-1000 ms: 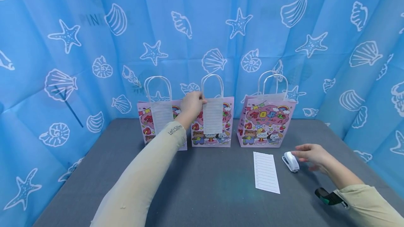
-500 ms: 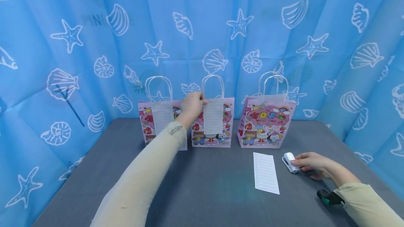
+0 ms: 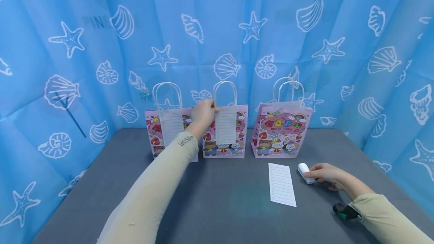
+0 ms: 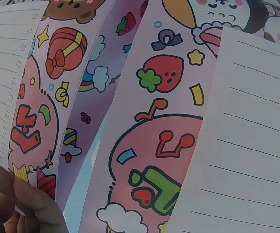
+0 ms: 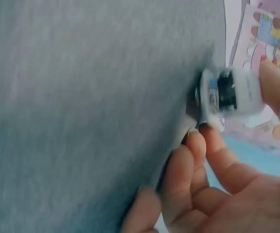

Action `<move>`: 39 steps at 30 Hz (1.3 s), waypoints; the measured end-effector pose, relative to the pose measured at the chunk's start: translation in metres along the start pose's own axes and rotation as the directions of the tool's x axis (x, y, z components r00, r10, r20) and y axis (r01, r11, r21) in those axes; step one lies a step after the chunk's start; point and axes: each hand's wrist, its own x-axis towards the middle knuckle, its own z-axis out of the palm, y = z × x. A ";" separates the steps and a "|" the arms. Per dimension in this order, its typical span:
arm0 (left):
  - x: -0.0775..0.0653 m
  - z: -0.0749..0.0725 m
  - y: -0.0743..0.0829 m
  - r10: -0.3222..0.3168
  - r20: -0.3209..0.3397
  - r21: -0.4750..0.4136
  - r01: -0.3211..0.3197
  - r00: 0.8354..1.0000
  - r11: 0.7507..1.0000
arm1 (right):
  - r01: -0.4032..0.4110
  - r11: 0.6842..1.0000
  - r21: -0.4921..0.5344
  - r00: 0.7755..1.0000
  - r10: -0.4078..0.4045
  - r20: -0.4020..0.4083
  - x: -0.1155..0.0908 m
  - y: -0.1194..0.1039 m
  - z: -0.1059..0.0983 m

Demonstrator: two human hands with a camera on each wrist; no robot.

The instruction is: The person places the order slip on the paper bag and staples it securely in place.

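Note:
My left hand [image 3: 203, 113] pinches the top corner of a lined paper slip [image 3: 226, 125] against the upper rim of the middle pink gift bag [image 3: 241, 134]. In the left wrist view, thumb and fingertips hold that slip [image 4: 4, 73] at the bag's edge. At the right, my right hand [image 3: 329, 176] grips a small white stapler [image 3: 303, 171] low over the table. The right wrist view has the thumb on one side of the stapler [image 5: 246, 92] and fingertips on the other; its outline is blurred.
The left gift bag [image 3: 156, 131] also has a lined slip [image 3: 171, 125] on its front. A third bag [image 3: 282, 134] stands at the right, with a loose lined slip [image 3: 282, 183] flat on the grey table [image 3: 217, 206] before it. A blue shell-print curtain [image 3: 203, 48] hangs behind.
My right hand, at first reaching over the stapler with fingers loose, has taken hold of it. The left hand keeps its hold on the slip and bag. The head view has shifted slightly.

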 end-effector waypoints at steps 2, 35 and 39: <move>0.001 -0.001 -0.001 0.003 -0.001 0.003 -0.003 1.000 1.000 | -0.003 1.000 -0.018 1.000 0.003 -0.011 0.001 -0.002 0.003; 0.002 0.004 -0.004 0.003 -0.010 0.018 -0.003 1.000 1.000 | 0.273 0.775 0.570 0.960 -0.260 -0.107 -0.030 -0.052 0.015; 0.002 0.004 -0.003 0.009 -0.015 0.011 -0.009 1.000 1.000 | 0.300 0.656 0.693 0.940 -0.326 -0.098 -0.031 -0.057 0.017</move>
